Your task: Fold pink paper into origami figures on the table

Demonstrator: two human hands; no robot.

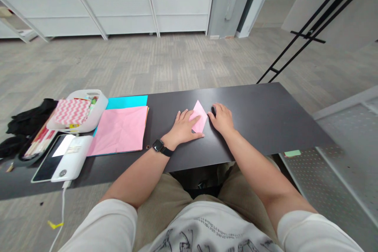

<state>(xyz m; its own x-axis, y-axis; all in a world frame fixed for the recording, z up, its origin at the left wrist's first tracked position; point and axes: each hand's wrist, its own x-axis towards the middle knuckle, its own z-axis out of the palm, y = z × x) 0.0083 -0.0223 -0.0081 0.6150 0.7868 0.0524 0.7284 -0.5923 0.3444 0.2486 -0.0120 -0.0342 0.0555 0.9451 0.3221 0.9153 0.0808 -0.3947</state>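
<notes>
A folded piece of pink paper (pixel 199 127), pointed at its top, lies on the dark table before me. My left hand (pixel 185 126), with a black watch on the wrist, rests on the paper's left side, fingers spread, thumb near its lower corner. Just right of the paper is my right hand (pixel 223 118), curled around a small black object (pixel 213 111), whose kind I cannot make out. Its thumb is by the paper's right corner. Part of the paper is hidden under my left fingers.
Left of my hands, a stack of pink sheets (pixel 122 130) overlaps blue paper (pixel 128 101). Further left stand a white basket (pixel 100 106) of supplies, a white power bank (pixel 73 157) with a cable, a tablet (pixel 44 167) and black cloth (pixel 32 118). The table's edge (pixel 233 86) runs beyond my hands.
</notes>
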